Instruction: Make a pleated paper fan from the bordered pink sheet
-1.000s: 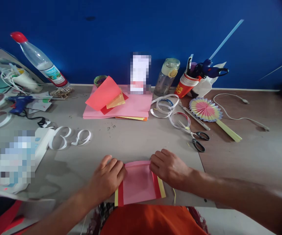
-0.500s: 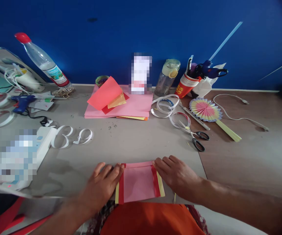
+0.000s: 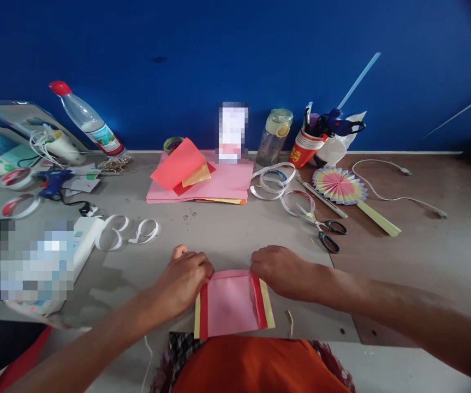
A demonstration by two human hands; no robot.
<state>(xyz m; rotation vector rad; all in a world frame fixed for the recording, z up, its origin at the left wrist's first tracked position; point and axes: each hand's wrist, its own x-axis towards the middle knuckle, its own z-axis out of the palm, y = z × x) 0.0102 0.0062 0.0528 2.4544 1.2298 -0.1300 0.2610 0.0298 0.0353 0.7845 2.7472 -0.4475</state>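
A small stack of layered paper (image 3: 232, 303), pink over red over yellow, lies at the near edge of the grey table (image 3: 227, 234). My left hand (image 3: 186, 275) has its fingers curled and pinches the stack's top left corner. My right hand (image 3: 278, 268) is curled the same way on the top right corner. Both hands sit along the far edge of the paper, which looks folded over there.
A pile of pink, red and yellow sheets (image 3: 206, 183) lies at the back centre. To the right are scissors (image 3: 321, 226), tape loops (image 3: 274, 177), a pleated paper fan (image 3: 339, 185), a red cup of tools (image 3: 306, 147) and a cable (image 3: 399, 196). A blue glue gun (image 3: 53, 180) and a bottle (image 3: 90, 123) lie at left.
Both hands have gone from lying flatter on the paper to curled fingers pinching its far corners. The view has tilted slightly, shifting the scene.
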